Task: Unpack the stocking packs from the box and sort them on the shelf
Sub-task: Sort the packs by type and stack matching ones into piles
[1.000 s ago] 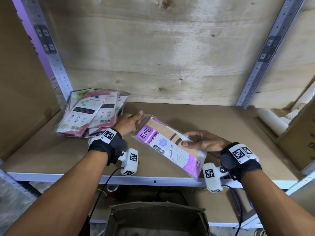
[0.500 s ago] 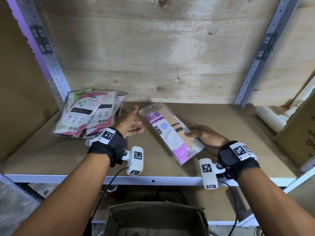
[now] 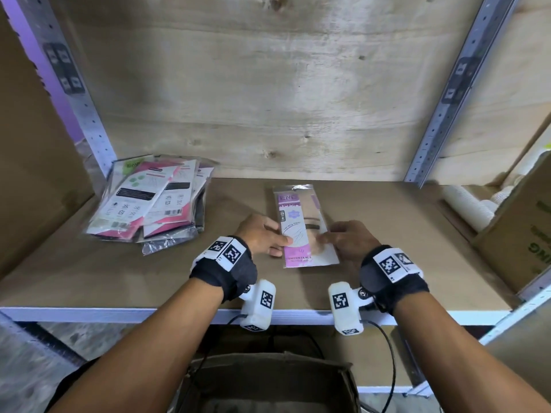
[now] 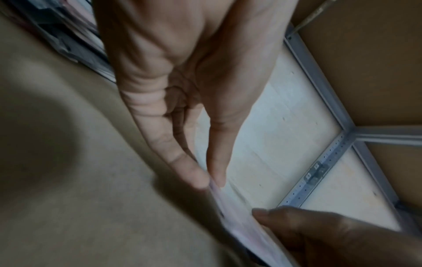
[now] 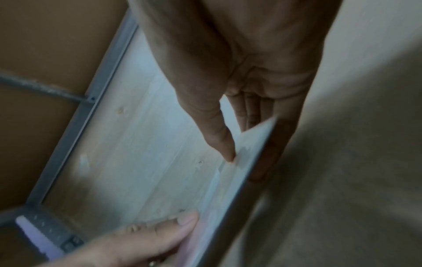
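While the person stands in front of the shelf (image 3: 89,281), both hands hold one pack (image 3: 301,225) near the middle of the board. The pack is pink and white with a picture of legs, and it points with its long side toward the back wall (image 3: 268,99). The left hand (image 3: 262,234) takes its left edge: in the left wrist view the thumb and a fingertip (image 4: 196,175) come together on the thin edge, so it is a pinch. The right hand (image 3: 348,239) takes the right edge; in the right wrist view the thumb lies on top and the other fingers (image 5: 271,150) go under the pack. From there the near end looks a little lifted from the board, but I cannot tell if the far end touches it. At the left end of the shelf, well apart from the hands, lies a loose pile (image 3: 149,204) of other packs, overlapping and turned at different angles, close to the metal post (image 3: 86,114). Below the shelf edge an open brown box (image 3: 262,383) stands between the forearms. At the right side there are white rolls (image 3: 468,204) and a carton (image 3: 524,234) with green letters.
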{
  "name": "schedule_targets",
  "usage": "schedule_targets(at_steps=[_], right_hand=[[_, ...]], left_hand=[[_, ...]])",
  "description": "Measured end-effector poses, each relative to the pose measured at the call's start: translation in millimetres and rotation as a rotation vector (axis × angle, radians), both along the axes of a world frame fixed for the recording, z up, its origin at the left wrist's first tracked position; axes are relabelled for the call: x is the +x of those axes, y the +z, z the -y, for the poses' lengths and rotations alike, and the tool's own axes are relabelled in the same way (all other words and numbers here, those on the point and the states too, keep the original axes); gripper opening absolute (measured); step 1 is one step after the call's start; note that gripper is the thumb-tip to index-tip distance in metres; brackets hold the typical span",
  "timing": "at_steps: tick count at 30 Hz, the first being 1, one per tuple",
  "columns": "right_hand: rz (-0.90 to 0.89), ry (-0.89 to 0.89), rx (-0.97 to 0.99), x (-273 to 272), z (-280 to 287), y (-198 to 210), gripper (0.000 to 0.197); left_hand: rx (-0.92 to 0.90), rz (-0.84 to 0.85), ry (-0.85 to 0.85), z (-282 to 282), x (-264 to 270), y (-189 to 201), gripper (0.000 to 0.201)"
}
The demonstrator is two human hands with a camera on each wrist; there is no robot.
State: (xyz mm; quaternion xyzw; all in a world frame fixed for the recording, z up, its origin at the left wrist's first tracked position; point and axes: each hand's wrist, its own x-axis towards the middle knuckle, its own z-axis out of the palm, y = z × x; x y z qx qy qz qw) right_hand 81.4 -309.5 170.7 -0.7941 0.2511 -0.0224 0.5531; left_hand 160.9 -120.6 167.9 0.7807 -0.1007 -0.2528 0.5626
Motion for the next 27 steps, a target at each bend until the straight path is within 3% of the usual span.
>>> schedule_targets(at_steps=[5, 9, 14, 19, 27], right_hand=[[-0.111, -0.006, -0.31, -0.4, 1.7, 2.1, 0.029], [-0.095, -0.034, -0.358, -3.5, 1.1, 4.0, 0.03], [-0.095, -0.006, -0.315, 0.4, 7.8, 4.9, 0.031], [-0.053, -0.03, -0.243, 3.0, 29.1, 3.5, 0.035], [-0.044, -0.13, -0.31, -8.7, 90.4, 5.3, 0.044]], left_hand=[[0.13, 0.023, 0.011, 6.2, 1.5, -2.6, 0.056], [0.218, 0.114, 0.064, 5.3, 1.5, 5.1, 0.072], [0.154, 0.052, 0.029, 16.9, 2.2, 6.0, 0.038], [0.088, -0.009, 0.016, 44.0, 6.9, 7.7, 0.053], [0.114, -0.028, -0.143, 122.8, 10.2, 20.0, 0.041]])
